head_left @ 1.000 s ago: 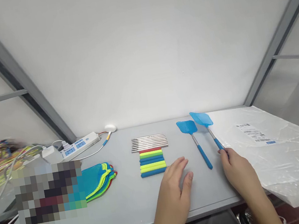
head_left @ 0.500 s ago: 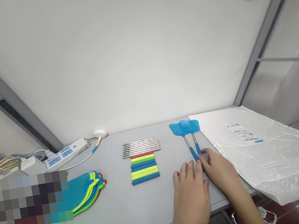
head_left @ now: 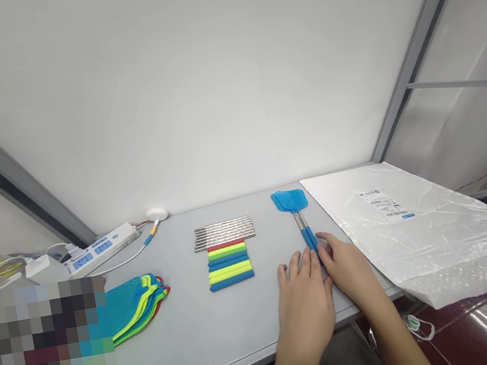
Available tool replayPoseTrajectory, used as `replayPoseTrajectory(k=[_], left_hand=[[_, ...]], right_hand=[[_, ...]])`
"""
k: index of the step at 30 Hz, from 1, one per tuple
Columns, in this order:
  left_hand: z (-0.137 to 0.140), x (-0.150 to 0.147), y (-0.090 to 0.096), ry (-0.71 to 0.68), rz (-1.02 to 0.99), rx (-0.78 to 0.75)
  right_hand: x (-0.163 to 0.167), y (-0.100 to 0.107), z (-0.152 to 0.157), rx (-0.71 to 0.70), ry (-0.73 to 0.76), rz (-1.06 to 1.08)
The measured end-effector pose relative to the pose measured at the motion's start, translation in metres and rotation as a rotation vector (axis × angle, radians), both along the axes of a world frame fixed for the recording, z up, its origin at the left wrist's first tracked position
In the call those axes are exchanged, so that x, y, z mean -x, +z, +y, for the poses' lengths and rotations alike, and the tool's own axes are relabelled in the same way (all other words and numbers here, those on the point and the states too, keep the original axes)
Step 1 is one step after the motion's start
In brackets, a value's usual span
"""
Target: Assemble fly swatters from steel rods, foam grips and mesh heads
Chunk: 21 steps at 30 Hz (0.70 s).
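Two blue fly swatters (head_left: 295,200) with metal rods and blue handles lie side by side on the grey table, their heads overlapping. My left hand (head_left: 307,299) rests at the handles' left side, its fingers stretched out and fingertips touching the near handle. From the right, my right hand (head_left: 346,262) holds the handles with thumb and bent fingers. Their lower ends are hidden by my hands. Left of my hands lies a row of coloured handle tubes (head_left: 229,266), red, yellow, green and blue. Just beyond it lie several metal rods (head_left: 224,233).
Loose swatter heads (head_left: 137,303) in blue, yellow, green and red are stacked at left, partly pixelated. A power strip (head_left: 103,249) with cables stands behind them. At right, a white bubble mailer (head_left: 388,239) hangs over the table's front edge. A white wall (head_left: 218,87) rises behind.
The two swatters have come together: their heads overlap more and their handles now lie against each other. My right hand has moved slightly left. The view has shifted a little.
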<state>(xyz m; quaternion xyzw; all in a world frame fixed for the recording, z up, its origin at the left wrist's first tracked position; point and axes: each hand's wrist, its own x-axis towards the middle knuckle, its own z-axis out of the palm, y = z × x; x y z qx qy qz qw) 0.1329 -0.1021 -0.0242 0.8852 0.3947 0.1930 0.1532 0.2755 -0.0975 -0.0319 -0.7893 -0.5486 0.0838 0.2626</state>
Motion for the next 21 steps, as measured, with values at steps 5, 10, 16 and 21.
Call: replayPoseTrajectory(k=[5, 10, 16, 21], left_hand=[[0.0004, 0.0003, -0.0019, 0.004, 0.001, -0.005], [0.0001, 0.0010, -0.0032, 0.001, 0.005, -0.025], [-0.0002, 0.0013, -0.0052, -0.001, 0.006, -0.032], [-0.0002, 0.0007, -0.0061, 0.002, 0.000, -0.036]], right_hand=[[-0.0024, -0.0032, 0.0007, -0.006, 0.005, 0.018], [-0.0020, -0.0030, 0.0013, -0.006, -0.004, 0.031], [-0.0008, -0.0011, 0.0020, 0.001, -0.028, 0.036], [-0.0012, -0.0029, 0.0029, -0.013, -0.024, 0.051]])
